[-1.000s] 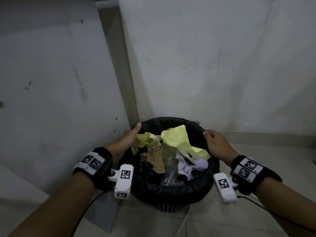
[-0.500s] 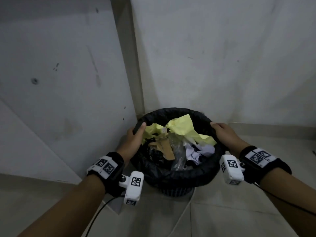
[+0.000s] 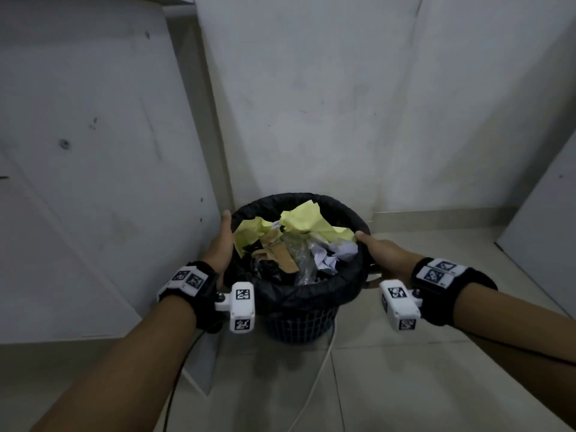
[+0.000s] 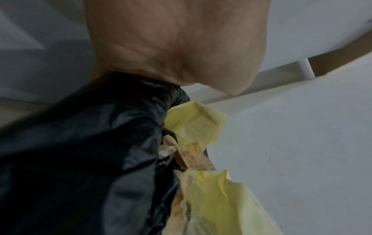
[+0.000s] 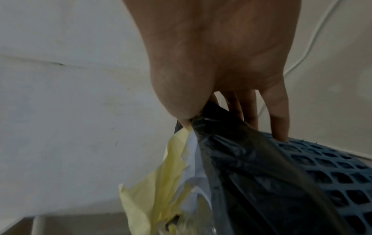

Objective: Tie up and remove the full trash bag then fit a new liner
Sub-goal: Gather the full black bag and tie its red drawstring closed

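Fingers, right: I see three fingers (image 5: 278,114) reaching straight down the outside of the bin, one tip touching the blue mesh, while the thumb presses the black bag's rim from the inner side, so the rim is pinched between them.
Fingers, left: hidden from me; the left wrist view shows only the palm against the bag's rolled edge, and the head view shows just the thumb lying along the rim. I cannot tell whether those fingers are spread or curled.
Left hand (image 3: 222,244): sits on the bin's left side, thumb on top of the rim.
Right hand (image 3: 381,255): sits on the right side of the rim.
Trash bag (image 3: 314,296): black, untied, folded over the top of the bin, which stands on the floor in a wall corner.
Bin (image 3: 300,325): blue mesh, only its lower part shows below the bag's overhang from my head view.
Contents: crumpled yellow paper (image 3: 307,218) on top, white paper (image 3: 332,257) at the right, a brown cardboard scrap (image 3: 279,255) in the middle, and clear plastic I can hardly make out.
Cable (image 3: 314,381): thin, white, runs across the floor in front of the bin; its ends are cut off.
Wrist views: blurred and close, little else is readable.
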